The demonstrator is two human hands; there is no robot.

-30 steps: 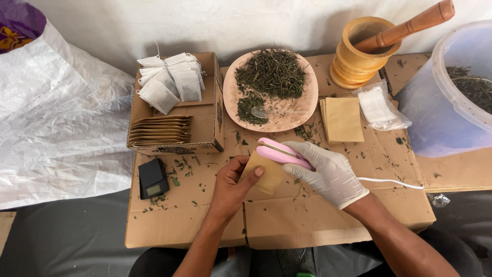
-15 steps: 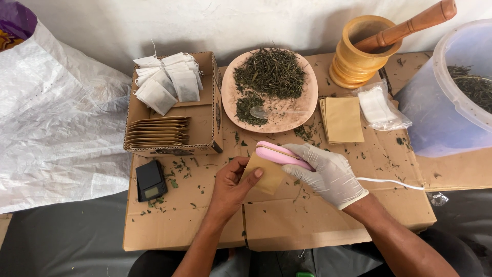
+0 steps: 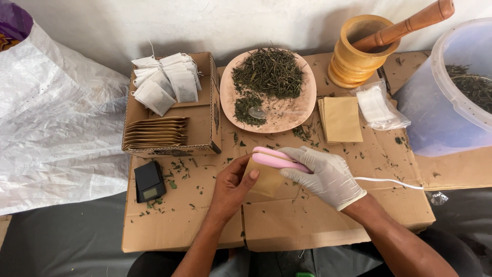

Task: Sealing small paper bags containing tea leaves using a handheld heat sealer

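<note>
Hands meet over the cardboard-covered desk (image 3: 205,225): the bare left hand (image 3: 233,187) pinches a brown paper pouch (image 3: 266,178), while the gloved right hand (image 3: 325,174) squeezes a pink sealer (image 3: 279,160) across the pouch's top edge, below the plate (image 3: 302,110) of dried herbs (image 3: 269,74).

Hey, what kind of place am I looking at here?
Probably a small home workshop for packing herbal tea by hand: a plate of dried herbs, a box of filled tea bags, and a wooden mortar on flattened cardboard.
</note>
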